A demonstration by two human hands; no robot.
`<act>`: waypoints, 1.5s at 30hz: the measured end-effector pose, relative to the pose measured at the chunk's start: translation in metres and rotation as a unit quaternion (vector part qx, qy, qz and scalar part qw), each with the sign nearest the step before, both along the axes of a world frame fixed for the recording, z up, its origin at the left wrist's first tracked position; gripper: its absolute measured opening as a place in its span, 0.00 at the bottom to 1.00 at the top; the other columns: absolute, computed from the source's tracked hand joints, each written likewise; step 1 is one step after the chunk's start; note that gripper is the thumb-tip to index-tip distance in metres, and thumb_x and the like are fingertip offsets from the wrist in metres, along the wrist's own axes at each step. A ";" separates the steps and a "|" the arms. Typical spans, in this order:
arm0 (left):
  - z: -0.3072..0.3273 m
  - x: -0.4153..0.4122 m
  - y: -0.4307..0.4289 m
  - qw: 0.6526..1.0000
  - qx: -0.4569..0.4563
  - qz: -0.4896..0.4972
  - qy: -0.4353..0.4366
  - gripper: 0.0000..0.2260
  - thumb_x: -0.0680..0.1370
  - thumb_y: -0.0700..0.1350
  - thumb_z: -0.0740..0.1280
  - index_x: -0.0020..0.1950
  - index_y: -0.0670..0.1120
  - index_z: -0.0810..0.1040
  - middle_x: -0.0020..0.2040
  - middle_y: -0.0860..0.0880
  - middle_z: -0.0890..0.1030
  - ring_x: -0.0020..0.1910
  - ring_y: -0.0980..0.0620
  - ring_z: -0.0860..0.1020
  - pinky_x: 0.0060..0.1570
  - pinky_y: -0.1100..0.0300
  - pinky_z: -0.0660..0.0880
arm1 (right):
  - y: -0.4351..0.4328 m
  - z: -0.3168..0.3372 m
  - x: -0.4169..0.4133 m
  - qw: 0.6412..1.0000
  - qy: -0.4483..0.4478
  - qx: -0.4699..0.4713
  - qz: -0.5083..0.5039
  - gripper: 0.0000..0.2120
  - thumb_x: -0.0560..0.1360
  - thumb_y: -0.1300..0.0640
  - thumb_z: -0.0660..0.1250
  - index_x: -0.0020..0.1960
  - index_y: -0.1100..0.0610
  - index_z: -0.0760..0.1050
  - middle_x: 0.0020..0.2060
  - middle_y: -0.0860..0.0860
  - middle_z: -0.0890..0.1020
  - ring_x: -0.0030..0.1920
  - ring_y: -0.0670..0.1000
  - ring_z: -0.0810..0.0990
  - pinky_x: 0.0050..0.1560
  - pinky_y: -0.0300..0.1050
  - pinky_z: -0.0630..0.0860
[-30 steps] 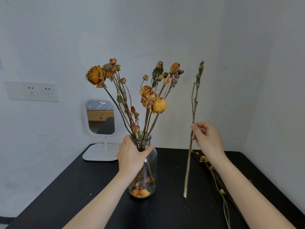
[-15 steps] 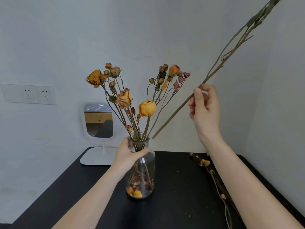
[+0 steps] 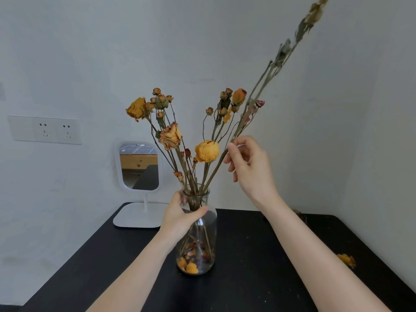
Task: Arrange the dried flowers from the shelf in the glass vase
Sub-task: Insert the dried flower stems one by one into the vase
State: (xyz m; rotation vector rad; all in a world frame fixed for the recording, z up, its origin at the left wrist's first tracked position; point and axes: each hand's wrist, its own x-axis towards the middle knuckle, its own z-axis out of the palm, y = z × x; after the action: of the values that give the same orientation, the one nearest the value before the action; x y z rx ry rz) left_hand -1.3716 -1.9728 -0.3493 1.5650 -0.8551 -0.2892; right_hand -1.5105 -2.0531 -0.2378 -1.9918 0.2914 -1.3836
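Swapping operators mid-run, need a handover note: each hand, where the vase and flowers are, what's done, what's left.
Left hand: grips the neck of the vase, which stands on the black table.
Right hand: pinches a long stem, tilted up to the right, its lower end at the vase mouth among the others.
Done: a bunch of flowers stands in the vase.
Left: seat the long stem and let go; then likely the loose bloom and the stems on the table's right side.

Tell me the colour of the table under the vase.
Black table, beneath the glass vase, head view.
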 end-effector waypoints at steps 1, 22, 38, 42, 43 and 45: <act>0.000 0.000 0.000 1.000 -0.004 0.000 0.000 0.24 0.67 0.51 0.76 0.56 0.59 0.66 0.49 0.65 0.73 0.48 0.65 0.72 0.42 0.71 0.65 | 0.000 0.000 0.003 1.000 0.007 -0.007 -0.012 0.02 0.78 0.56 0.61 0.47 0.51 0.71 0.32 0.46 0.77 0.30 0.43 0.75 0.29 0.33 0.70; -0.005 0.004 -0.004 1.000 -0.017 0.002 -0.006 0.25 0.65 0.53 0.75 0.57 0.59 0.67 0.51 0.65 0.74 0.57 0.59 0.73 0.52 0.63 0.67 | 0.002 -0.006 0.033 0.984 0.161 -0.006 -0.080 0.04 0.75 0.54 0.65 0.47 0.52 0.78 0.27 0.46 0.80 0.25 0.45 0.77 0.35 0.45 0.78; -0.005 0.004 -0.002 1.000 -0.022 -0.002 -0.003 0.26 0.65 0.53 0.76 0.59 0.59 0.67 0.52 0.65 0.74 0.58 0.59 0.72 0.54 0.62 0.67 | 0.000 0.003 0.044 0.981 0.192 0.024 -0.008 0.06 0.76 0.58 0.66 0.41 0.54 0.80 0.26 0.47 0.79 0.21 0.43 0.74 0.28 0.35 0.73; -0.005 0.004 -0.003 1.000 -0.016 0.001 -0.005 0.26 0.66 0.53 0.76 0.59 0.58 0.67 0.53 0.63 0.74 0.59 0.58 0.72 0.58 0.59 0.68 | -0.003 0.004 0.042 0.980 0.196 0.022 0.002 0.10 0.76 0.57 0.66 0.37 0.55 0.80 0.24 0.47 0.78 0.19 0.43 0.69 0.25 0.34 0.68; -0.005 0.004 -0.003 1.000 -0.013 0.002 -0.007 0.26 0.66 0.52 0.76 0.58 0.59 0.67 0.52 0.64 0.74 0.59 0.58 0.72 0.58 0.59 0.68 | -0.004 0.003 0.042 0.980 0.200 0.015 -0.016 0.09 0.76 0.56 0.66 0.38 0.56 0.81 0.24 0.47 0.78 0.20 0.43 0.68 0.26 0.36 0.69; -0.005 0.004 -0.002 1.000 -0.012 0.001 -0.007 0.26 0.66 0.52 0.75 0.58 0.59 0.67 0.53 0.64 0.74 0.59 0.58 0.72 0.59 0.59 0.68 | -0.007 0.001 0.042 0.979 0.197 0.002 -0.048 0.07 0.75 0.54 0.67 0.41 0.56 0.81 0.24 0.47 0.78 0.21 0.44 0.69 0.29 0.40 0.71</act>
State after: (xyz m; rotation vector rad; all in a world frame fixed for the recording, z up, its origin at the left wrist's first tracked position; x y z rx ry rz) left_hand -1.3673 -1.9751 -0.3545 1.5479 -0.8658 -0.2665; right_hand -1.4685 -2.0603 -0.2367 -2.2664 0.5730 -1.0311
